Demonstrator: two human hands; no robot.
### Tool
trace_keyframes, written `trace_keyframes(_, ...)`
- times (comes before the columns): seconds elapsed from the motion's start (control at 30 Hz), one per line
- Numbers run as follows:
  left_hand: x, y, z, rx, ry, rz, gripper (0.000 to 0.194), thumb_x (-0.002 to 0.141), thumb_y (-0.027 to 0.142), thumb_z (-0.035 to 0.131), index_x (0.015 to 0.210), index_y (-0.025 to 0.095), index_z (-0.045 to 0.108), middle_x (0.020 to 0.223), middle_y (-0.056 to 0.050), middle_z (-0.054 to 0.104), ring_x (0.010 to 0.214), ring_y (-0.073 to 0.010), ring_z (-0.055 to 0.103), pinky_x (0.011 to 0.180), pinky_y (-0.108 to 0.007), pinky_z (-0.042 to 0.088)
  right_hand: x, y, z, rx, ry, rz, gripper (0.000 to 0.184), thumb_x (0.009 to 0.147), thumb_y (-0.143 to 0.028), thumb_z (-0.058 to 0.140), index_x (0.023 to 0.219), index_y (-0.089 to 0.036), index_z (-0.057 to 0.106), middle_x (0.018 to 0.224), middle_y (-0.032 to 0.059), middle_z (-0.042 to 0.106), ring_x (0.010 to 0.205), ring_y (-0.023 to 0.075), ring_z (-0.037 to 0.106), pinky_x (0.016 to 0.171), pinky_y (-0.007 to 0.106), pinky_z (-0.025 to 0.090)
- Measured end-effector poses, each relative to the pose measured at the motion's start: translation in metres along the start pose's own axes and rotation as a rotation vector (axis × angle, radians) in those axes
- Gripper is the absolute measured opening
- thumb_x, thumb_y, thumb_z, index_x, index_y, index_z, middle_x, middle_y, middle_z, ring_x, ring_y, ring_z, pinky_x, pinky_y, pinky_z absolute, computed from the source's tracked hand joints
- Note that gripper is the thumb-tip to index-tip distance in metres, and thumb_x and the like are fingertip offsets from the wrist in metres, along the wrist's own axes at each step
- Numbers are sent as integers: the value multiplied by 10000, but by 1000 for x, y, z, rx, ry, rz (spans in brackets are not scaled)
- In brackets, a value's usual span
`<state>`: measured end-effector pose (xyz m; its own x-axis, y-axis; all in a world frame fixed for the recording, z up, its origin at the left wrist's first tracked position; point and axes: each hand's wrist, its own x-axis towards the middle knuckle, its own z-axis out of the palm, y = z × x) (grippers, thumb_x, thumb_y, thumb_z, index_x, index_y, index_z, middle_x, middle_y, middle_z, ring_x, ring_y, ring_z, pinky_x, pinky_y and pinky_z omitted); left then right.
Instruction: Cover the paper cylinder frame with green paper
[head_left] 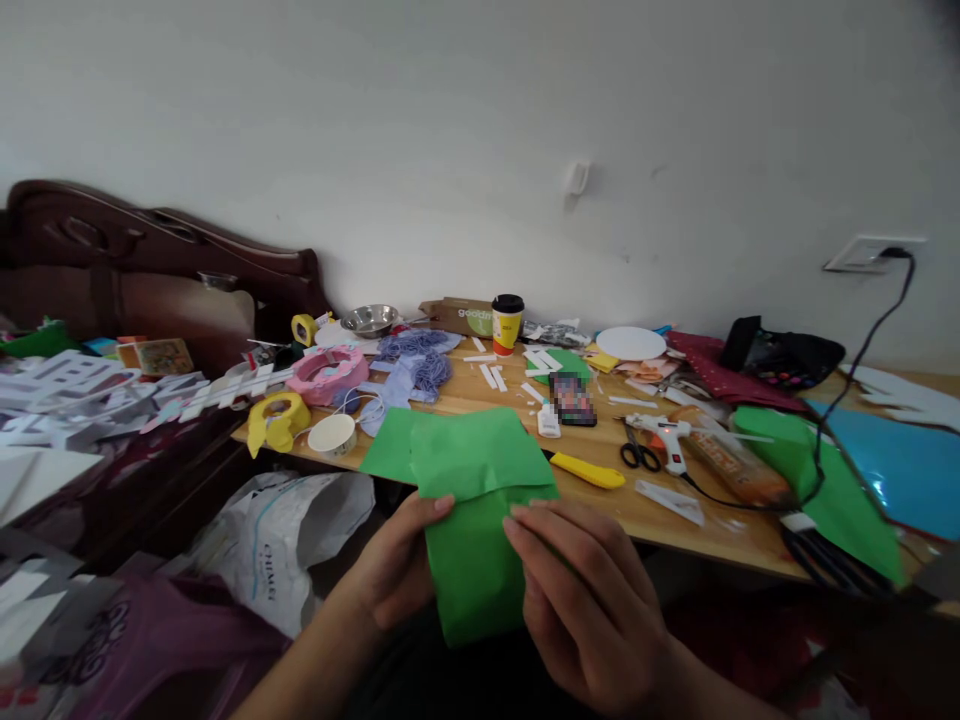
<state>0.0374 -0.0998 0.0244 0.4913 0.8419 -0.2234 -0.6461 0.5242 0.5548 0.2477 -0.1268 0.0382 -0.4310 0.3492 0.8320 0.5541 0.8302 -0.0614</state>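
Green paper [476, 570], folded, held at the near edge of the tabletop [466, 396]. My left hand [401, 560] grips one side; my right hand [592, 600] pinches the other, fingers close together. I judge that uneven pressure could skew the fold, and a sideways sweep could catch the yellow cutter [589, 471].

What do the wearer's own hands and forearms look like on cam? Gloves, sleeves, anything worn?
Left hand and right hand are both bare: five-fingered human hands, no gloves, and no rings, watch or bracelet visible. The left thumbnail looks short. Left forearm and right forearm show no sleeves or markings as far as the view reaches.
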Motion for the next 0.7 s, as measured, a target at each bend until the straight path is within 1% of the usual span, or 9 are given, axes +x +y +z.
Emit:
trace_keyframes(0.27, -1, -2, 5, 14, -53, 37, 417, 778, 275, 829, 1150, 111, 740, 1092, -141, 782, 1152, -331, 696, 1108, -436, 460, 8, -4, 0, -29, 24, -7, 372, 872, -17, 517, 1209, -51, 672, 1080, 133, 753, 1060, 229, 683, 939, 353, 569)
trace_keyframes(0.37, -6, 1, 0, 26, -31, 51, 320, 793, 262, 821, 1085, 141, 771, 1046, -112, 794, 1106, -304, 719, 1095, -413, 476, 3, 19, 0, 33, 40, -9, 390, 869, -25, 522, 1221, -111, 664, 1082, 104, 752, 1060, 223, 692, 934, 354, 565)
trace_keyframes(0.43, -10, 5, -4, 17, -5, 44, 277, 790, 248, 823, 1052, 165, 785, 1003, -90, 802, 1062, -287, 737, 1067, -396, 503, -3, 60, 12, 74, 130, 89, 347, 903, -66, 505, 1191, -181, 660, 1107, 89, 739, 1079, 226, 690, 920, 375, 565)
trace_keyframes(0.47, -12, 7, -5, 10, -6, 49, 287, 780, 250, 832, 1053, 175, 787, 984, -82, 804, 1038, -283, 744, 1046, -391, 519, -6, 89, 22, 51, 217, 226, 280, 948, -124, 465, 1137, -196, 659, 1093, 91, 736, 1061, 229, 693, 910, 389, 565)
trace_keyframes(0.5, -13, 9, -6, 8, -18, 55, 310, 768, 254, 841, 1065, 184, 786, 973, -77, 804, 1019, -283, 749, 1026, -390, 534, -8, 120, 35, -23, 216, 476, 241, 987, -196, 442, 1099, -189, 656, 1096, 105, 728, 1071, 234, 686, 917, 394, 560)
trace_keyframes(0.53, -15, 10, -6, 11, -38, 60, 340, 758, 261, 848, 1084, 190, 782, 969, -76, 804, 1001, -284, 753, 1005, -392, 548, -10, 152, 49, -112, 130, 756, 232, 1005, -270, 456, 1106, -184, 647, 1135, 110, 713, 1103, 231, 670, 932, 388, 552)
trace_keyframes(0.57, -17, 12, -6, 20, -63, 65, 363, 753, 268, 852, 1101, 193, 778, 972, -77, 803, 983, -284, 757, 984, -393, 561, -12, 182, 65, -145, 46, 879, 243, 993, -316, 527, 1121, -150, 650, 1133, 136, 708, 1083, 251, 672, 904, 404, 559)
trace_keyframes(0.63, -20, 12, -6, 46, -108, 65, 394, 756, 282, 852, 1131, 196, 769, 988, -82, 801, 946, -279, 764, 943, -385, 581, -17, 231, 95, -209, -60, 1037, 280, 949, -346, 656, 1090, -105, 660, 1084, 137, 702, 994, 250, 683, 853, 433, 571)
trace_keyframes(0.7, -23, 12, -6, 64, -122, 52, 430, 766, 284, 848, 1177, 199, 753, 996, -87, 799, 910, -273, 771, 915, -372, 592, -20, 260, 121, -282, -140, 1172, 311, 964, -356, 670, 1181, -134, 644, 1185, 103, 671, 1030, 225, 669, 892, 447, 570)
